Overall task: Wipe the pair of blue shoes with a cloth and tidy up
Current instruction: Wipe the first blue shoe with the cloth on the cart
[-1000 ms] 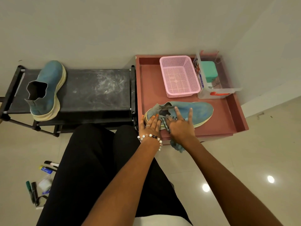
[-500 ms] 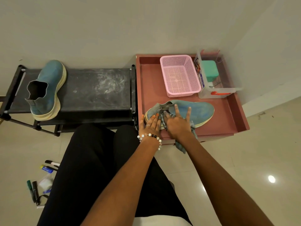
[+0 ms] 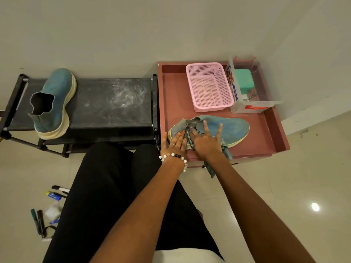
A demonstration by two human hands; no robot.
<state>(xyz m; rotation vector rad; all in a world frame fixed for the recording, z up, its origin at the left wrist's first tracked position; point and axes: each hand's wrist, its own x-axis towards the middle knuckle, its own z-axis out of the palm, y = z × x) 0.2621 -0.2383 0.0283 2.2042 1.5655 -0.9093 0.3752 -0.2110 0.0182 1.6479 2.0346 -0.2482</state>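
Observation:
One blue shoe lies on its side in the dark red tray, toe pointing right. My right hand lies flat with spread fingers on a blue-grey checked cloth, pressing it against the shoe's side near the opening. The cloth's end hangs over the tray's front edge. My left hand, with a bead bracelet at the wrist, rests with straight fingers against the shoe's heel. The other blue shoe stands on the black rack at the left, toe toward the wall.
At the back of the tray stand an empty pink mesh basket and a clear plastic box holding a teal item. Markers and small items lie on the tiled floor at lower left. My black-trousered legs fill the lower middle.
My right hand with the cloth has slid slightly back toward me along the shoe's side. My left hand has stayed on the heel.

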